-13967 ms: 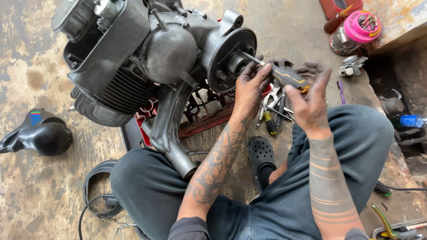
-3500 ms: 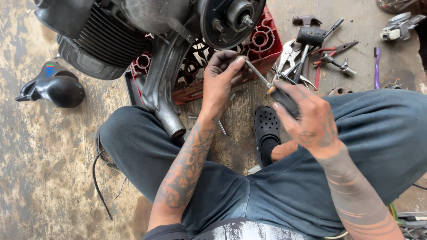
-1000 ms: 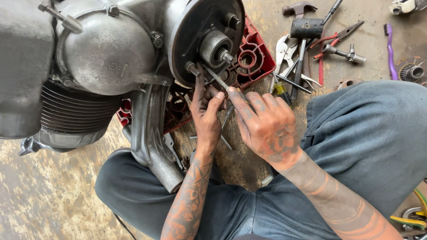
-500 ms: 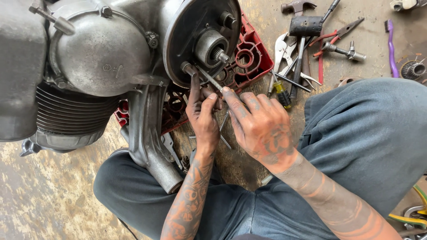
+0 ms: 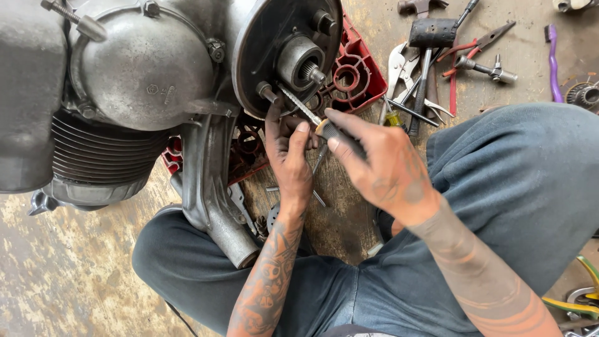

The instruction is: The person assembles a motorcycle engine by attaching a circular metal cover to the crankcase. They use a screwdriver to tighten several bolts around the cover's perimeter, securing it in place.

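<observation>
A grey motorcycle engine [image 5: 137, 75] rests on a red crate [image 5: 352, 75] in front of my crossed legs. Its round dark side plate [image 5: 274, 37] carries a threaded shaft [image 5: 309, 68] and a stud [image 5: 265, 92]. My right hand [image 5: 380, 165] grips the handle of a screwdriver [image 5: 302, 107] whose metal shaft points up-left at the stud. My left hand [image 5: 288, 156] sits just under the plate, its fingers steadying the screwdriver shaft near the tip.
Loose tools lie on the concrete floor at upper right: a hammer [image 5: 430, 37], pliers [image 5: 477, 43], wrenches [image 5: 399, 68] and a purple tool [image 5: 552, 59]. Small bolts [image 5: 318, 198] lie between my legs. Yellow-green cable [image 5: 577, 302] shows at lower right.
Over the last second the view has closed in slightly on the side plate. Both hands stay at the stud, with the screwdriver tip shifted a little along the plate.
</observation>
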